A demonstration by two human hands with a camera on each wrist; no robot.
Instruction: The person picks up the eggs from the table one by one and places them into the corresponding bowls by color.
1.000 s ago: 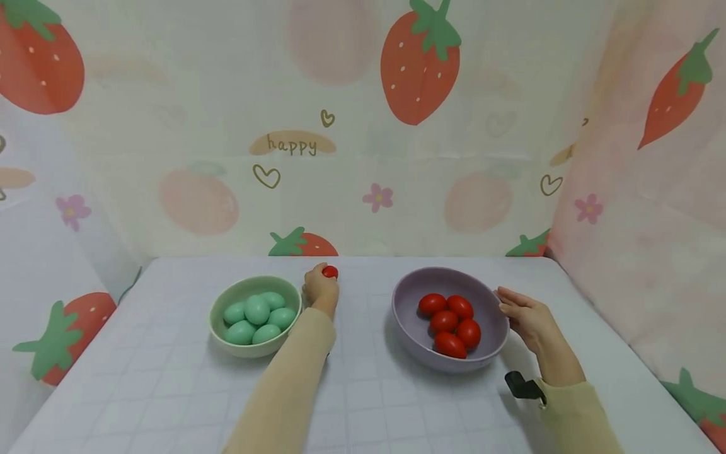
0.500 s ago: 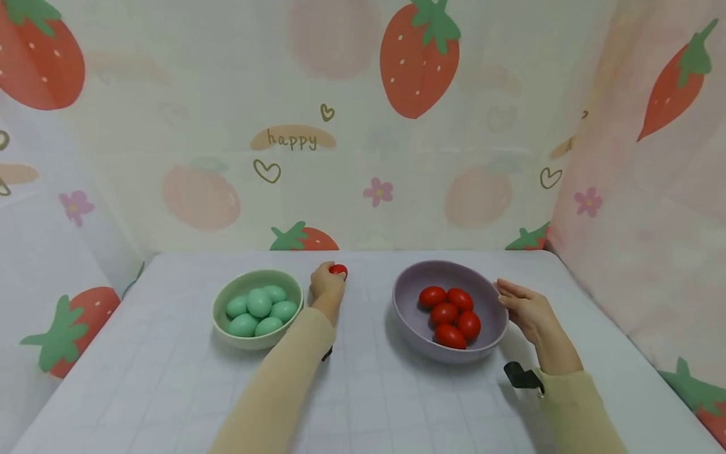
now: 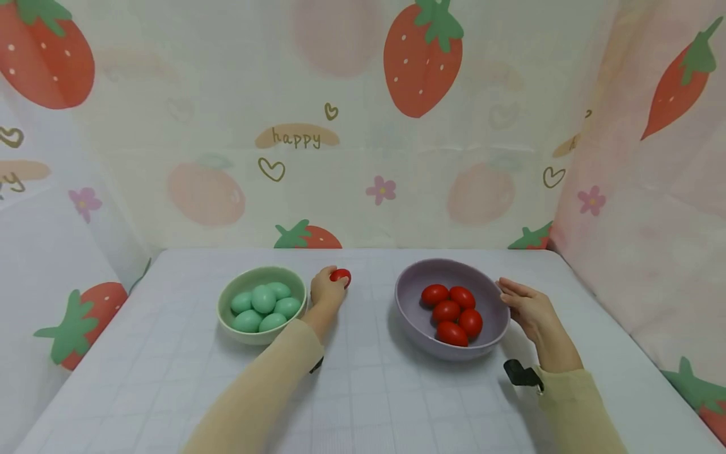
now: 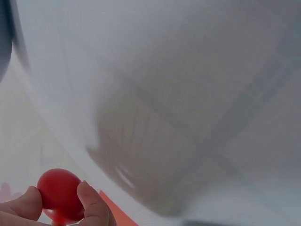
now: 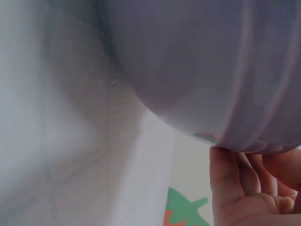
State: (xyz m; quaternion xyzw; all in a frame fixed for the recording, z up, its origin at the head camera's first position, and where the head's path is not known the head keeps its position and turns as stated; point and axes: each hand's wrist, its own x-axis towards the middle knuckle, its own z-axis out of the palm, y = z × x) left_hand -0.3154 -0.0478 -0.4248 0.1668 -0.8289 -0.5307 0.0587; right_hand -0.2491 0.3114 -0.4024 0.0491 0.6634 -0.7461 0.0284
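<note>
My left hand (image 3: pixel 327 291) pinches a red egg (image 3: pixel 341 277) between thumb and fingers, above the table at the right of the green bowl (image 3: pixel 225 326). In the left wrist view the same red egg (image 4: pixel 60 195) sits between the fingertips. Several pale green eggs (image 3: pixel 263 299) lie in the green bowl. Farther right, a purple bowl (image 3: pixel 409 325) holds several red eggs (image 3: pixel 446 311). My right hand (image 3: pixel 532 316) touches this bowl's right rim with extended fingers. The right wrist view shows the fingers (image 5: pixel 226 174) against the purple bowl's outer wall (image 5: pixel 188 70).
Both bowls stand on a white table with a faint grid (image 3: pixel 363 403). A backdrop with strawberry prints (image 3: pixel 422 60) rises behind the table and along both sides. Black camera mounts (image 3: pixel 522 374) show at the wrists.
My left hand has moved slightly right with the red egg, away from the green bowl. My right hand stays at the purple bowl's rim. The head view has shifted slightly.
</note>
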